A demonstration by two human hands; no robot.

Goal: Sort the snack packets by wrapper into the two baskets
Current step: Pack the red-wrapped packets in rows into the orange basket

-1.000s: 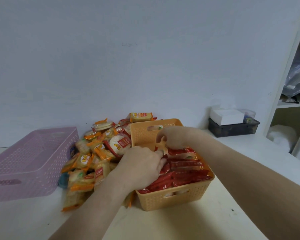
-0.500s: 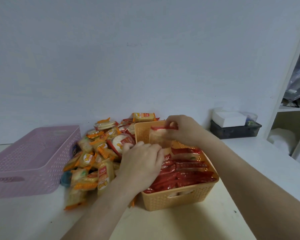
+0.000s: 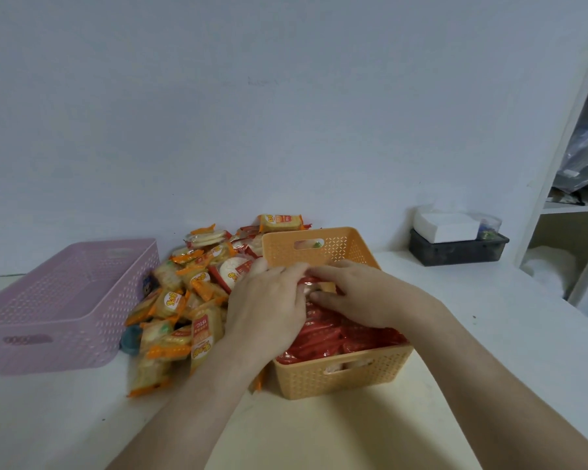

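Snack packets, red-wrapper lot, entry for the piece in hand: one clear-windowed, red-edged plastic packet, held low over the far half of the orange perforated plastic basket, just above the red foil packets packed on edge inside it. My right hand pinched this packet, thumb underneath and fingers curled over its top edge. My left hand lay against the packet's left side with fingers bent over it. Whether it gripped or merely steadied could not be told, as the knuckles hid the contact. Unsorted stock was a loose heap of orange-and-yellow wrapped packets on the white tabletop, between the orange basket and the pink perforated plastic basket. Handling notes, all my own judgement follow. The step was seating the packet in the row, and free room appeared only at the basket's far end. The packet wanted to go in on edge, facing as its neighbours did, with the left fingers holding the row back so that the gap stayed open. Foil of this kind likely slides, so I reckoned to let go only once the packet was wedged upright. My left wrist was just beside the heap and could drag a wrong-coloured packet over the rim.
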